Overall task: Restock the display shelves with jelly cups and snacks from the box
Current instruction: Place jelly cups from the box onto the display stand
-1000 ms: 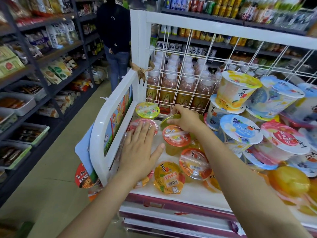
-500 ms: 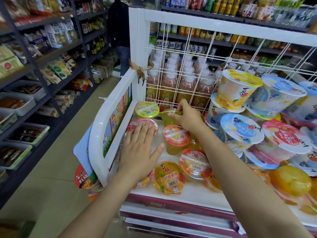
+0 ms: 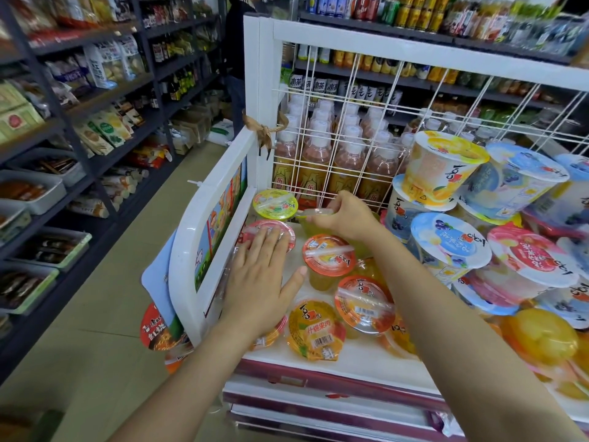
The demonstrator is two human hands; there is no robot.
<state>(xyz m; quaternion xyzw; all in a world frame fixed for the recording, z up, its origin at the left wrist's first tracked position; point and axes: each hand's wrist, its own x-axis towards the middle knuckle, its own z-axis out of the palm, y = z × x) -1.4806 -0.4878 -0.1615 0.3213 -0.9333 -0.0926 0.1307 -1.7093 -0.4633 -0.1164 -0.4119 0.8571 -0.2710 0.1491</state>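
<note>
1. Pinching the rim of a green jelly cup [image 3: 314,218] at frame centre, my right hand [image 3: 345,216] holds it just in front of the wire grid [image 3: 350,129]
2. My left hand [image 3: 259,279] lies flat, fingers straight, on a pink-lidded cup [image 3: 283,232]
3. An orange-lidded cup [image 3: 328,256] stands between my hands on the white shelf [image 3: 357,354]
4. Big tubs [image 3: 446,240] pile up at right
</note>
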